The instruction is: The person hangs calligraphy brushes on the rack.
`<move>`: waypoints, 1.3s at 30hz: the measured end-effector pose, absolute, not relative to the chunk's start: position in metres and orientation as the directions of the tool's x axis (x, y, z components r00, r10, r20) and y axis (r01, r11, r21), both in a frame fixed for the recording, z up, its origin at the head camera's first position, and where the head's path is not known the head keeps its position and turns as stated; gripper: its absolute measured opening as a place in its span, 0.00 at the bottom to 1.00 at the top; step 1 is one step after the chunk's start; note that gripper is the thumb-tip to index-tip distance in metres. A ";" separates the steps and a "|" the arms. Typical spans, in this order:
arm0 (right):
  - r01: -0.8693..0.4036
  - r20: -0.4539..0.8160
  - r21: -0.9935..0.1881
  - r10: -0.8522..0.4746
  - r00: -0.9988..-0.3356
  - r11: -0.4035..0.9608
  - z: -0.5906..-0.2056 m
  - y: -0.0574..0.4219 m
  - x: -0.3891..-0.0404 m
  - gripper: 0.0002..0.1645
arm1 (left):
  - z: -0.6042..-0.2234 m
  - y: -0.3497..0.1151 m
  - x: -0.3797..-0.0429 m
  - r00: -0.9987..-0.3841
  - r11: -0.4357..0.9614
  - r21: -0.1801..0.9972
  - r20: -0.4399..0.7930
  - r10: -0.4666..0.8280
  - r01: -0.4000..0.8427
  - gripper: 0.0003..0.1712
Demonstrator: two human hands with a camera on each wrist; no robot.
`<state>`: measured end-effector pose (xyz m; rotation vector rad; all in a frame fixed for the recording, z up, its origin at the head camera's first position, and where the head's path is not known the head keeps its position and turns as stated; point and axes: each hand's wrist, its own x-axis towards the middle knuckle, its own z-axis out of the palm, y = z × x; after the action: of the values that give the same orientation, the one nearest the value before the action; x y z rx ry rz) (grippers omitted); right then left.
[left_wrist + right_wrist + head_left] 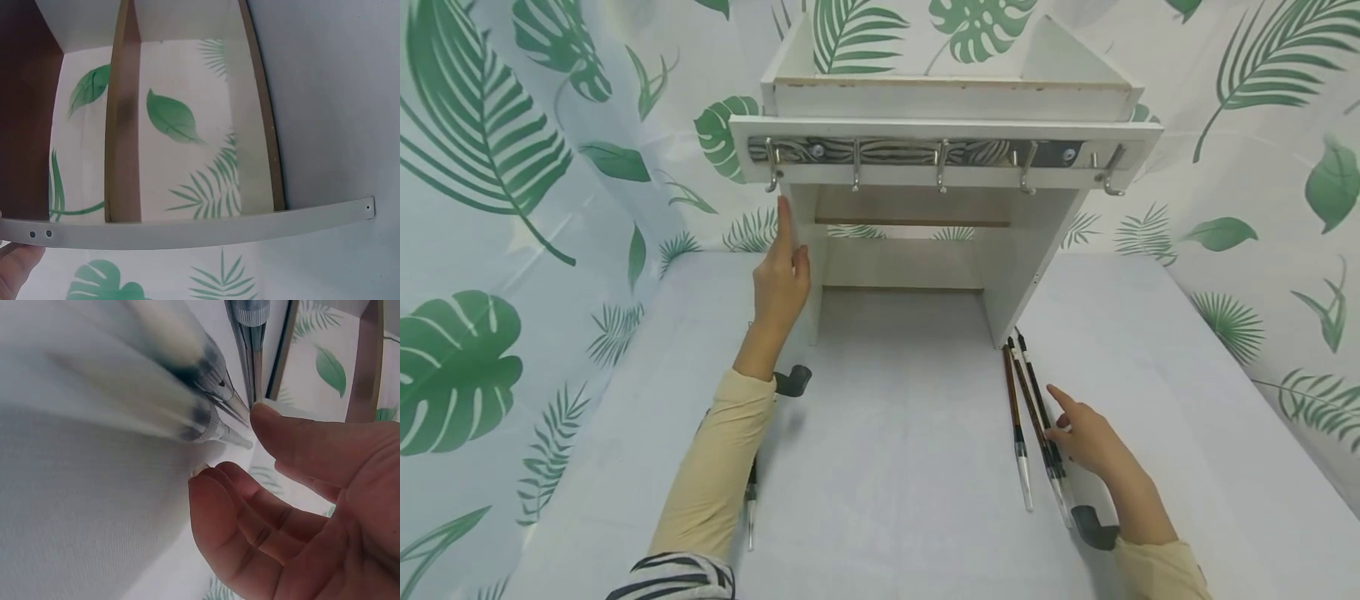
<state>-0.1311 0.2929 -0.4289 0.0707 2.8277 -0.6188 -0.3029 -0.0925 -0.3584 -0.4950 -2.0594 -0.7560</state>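
A white rack [1051, 250] with a row of metal hooks [941, 167] stands upright on the table. My left hand [781, 287] is raised against its left side panel, index finger pointing up just below the leftmost hook. In the left wrist view, fingertips [17, 267] meet the panel's edge near two small holes. Three paintbrushes [1012, 392] with clear caps lie by the foot of the right panel. Over them hovers my right hand [1093, 437], fingers loosely bent and holding nothing. The right wrist view shows the capped brush tips [203, 425] beside its thumb and fingers.
Another capped brush [751, 504] lies partly hidden under my left forearm. A zebra-patterned strip [895, 152] runs behind the hooks. Leaf-printed cloth [1247, 208] hangs around the white table [895, 467]. Dark wrist cameras [1096, 527] jut out from both wrists.
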 end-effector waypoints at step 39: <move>0.078 -0.246 -0.358 -0.014 -0.969 0.930 -0.435 0.277 -0.118 0.39 | -0.375 -0.089 -0.302 -0.620 0.719 0.429 0.784 0.003 0.546 0.38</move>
<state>-0.1179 0.2769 -0.4347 0.0477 2.8430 -0.5418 -0.3022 -0.0890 -0.3750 -0.4156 -2.1081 -0.8505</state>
